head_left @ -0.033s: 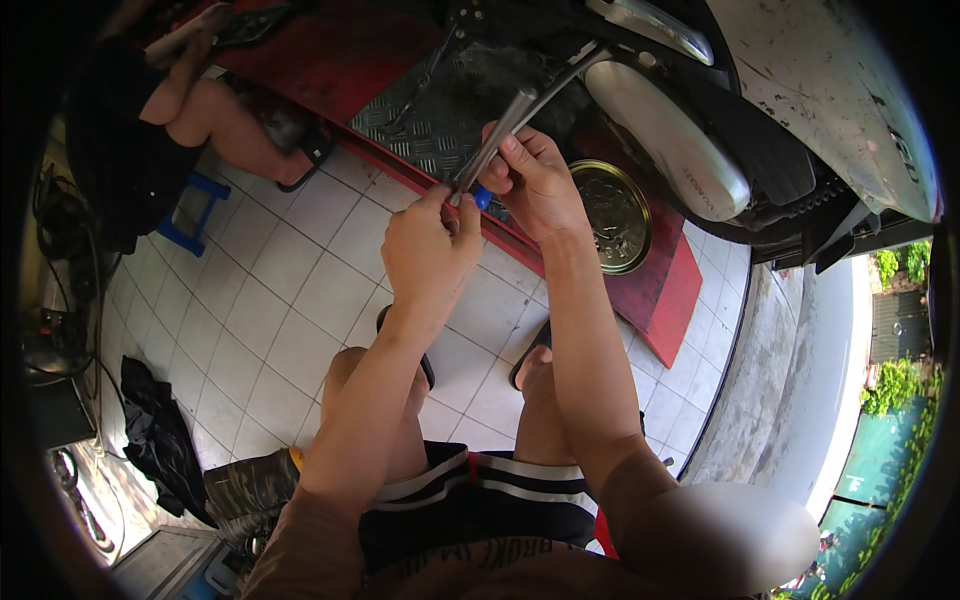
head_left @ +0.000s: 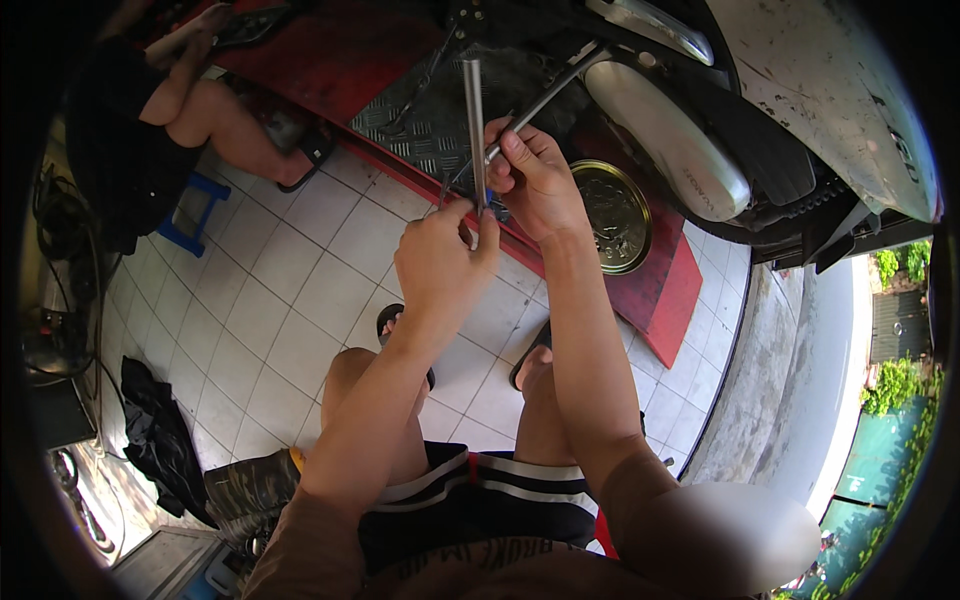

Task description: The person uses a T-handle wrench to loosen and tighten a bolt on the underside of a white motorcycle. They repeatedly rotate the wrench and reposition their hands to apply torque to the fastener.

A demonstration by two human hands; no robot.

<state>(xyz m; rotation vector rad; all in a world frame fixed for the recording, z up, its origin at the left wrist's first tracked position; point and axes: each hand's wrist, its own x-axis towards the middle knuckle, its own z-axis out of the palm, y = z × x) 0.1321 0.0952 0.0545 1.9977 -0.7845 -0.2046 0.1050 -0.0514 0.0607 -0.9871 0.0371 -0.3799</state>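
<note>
Nearest the camera, bare knees and dark shorts with white stripes [head_left: 480, 490] are seen, with two sandalled feet [head_left: 395, 325] planted on the pale tiled floor [head_left: 270, 300]. Both forearms are stretched forward from the lower edge. The left hand [head_left: 440, 265] is closed around the lower end of a straight metal rod [head_left: 474, 130], which is held nearly upright, its free end pointing away toward the machine. The right hand [head_left: 535, 180] is closed on the handle of a second long metal tool [head_left: 550, 95], which slants up and right toward the underside of a scooter [head_left: 800, 90]. The two tools are crossed just beside the fingers; whether they touch there cannot be told. A small dark part seems pinched between the hands, but it is too hidden to name.

The rod is judged stiff, smooth and fairly light; being bare metal, possibly oily, it may slip, so it is best gripped low, with the whole fist, as now.

Beyond the hands a round brass-coloured tin [head_left: 612, 215] is set on a red ramp [head_left: 660, 290] edged with dark chequered plate. Above it the scooter's chrome exhaust [head_left: 665, 140] is seen. At far left another person is seated on a blue stool [head_left: 195, 215], one leg [head_left: 235, 130] stretched toward the ramp
</note>
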